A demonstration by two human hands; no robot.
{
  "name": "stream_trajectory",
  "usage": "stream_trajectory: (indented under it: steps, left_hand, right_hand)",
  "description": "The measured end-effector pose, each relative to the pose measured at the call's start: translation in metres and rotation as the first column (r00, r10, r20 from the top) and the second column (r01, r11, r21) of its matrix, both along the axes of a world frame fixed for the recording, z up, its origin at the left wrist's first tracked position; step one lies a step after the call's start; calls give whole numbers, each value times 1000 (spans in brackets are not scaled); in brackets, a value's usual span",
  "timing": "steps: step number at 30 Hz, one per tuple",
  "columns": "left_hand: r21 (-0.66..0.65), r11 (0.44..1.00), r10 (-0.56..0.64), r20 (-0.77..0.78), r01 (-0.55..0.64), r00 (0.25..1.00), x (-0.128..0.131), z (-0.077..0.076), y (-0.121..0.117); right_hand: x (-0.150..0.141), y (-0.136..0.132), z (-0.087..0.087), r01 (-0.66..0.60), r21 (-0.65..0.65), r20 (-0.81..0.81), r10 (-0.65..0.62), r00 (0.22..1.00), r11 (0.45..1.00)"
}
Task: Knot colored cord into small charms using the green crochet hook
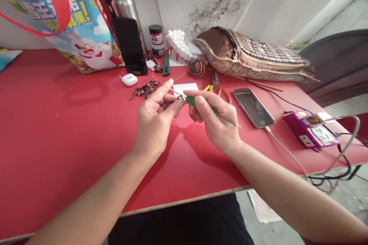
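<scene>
My right hand [217,118] grips a crochet hook [190,100] with a green handle; a thin metal end sticks out past the palm. In my left hand [156,116], thumb and fingers pinch a small dark piece of crochet [179,97], partly hidden by the fingertips. The hook's tip meets this piece between the two hands. A strand of yarn [169,89] runs over my raised left index finger. Behind the hands sits a multicoloured ball of yarn [196,67]. Finished-looking crocheted pieces [146,89] in mixed colours lie just beyond my left hand.
On the red table [71,141] stand a phone [130,46], a steel flask [123,7] and a printed bag [86,42]. Pliers [215,80], another phone [253,107] and a purple power strip [312,129] with cables lie right. A sequined bag [258,55] is behind.
</scene>
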State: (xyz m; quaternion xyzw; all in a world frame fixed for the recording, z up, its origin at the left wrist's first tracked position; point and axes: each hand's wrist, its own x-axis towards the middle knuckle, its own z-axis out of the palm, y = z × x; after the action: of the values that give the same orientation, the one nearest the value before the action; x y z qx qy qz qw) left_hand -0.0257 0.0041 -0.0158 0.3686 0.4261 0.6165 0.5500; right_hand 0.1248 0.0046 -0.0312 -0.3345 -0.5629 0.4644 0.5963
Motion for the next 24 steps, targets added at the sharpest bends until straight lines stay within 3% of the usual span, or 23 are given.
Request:
stream_trajectory:
  steps: [6,11,15,18,24]
  left_hand:
    - [-39,998,-45,95,49,994,2,4,0]
    - [-21,995,-91,112,94,990,0,6,3]
    - [-2,983,-182,33,182,983,-11,9,8]
    - [-2,946,-323,-37,323,946,-20,13,9]
    - [-42,887,-457,-207,459,865,-24,17,5]
  right_hand:
    - [-2,-4,-7,44,96,59,-50,997,994]
    - [-4,-4,-10,60,40,4,-60,998,997]
    - [-3,5,-2,-147,-165,-274,98,957,975]
    - [6,17,2,-366,-298,-364,249,897,882]
    - [21,30,-2,-428,-380,-350,300,887,820]
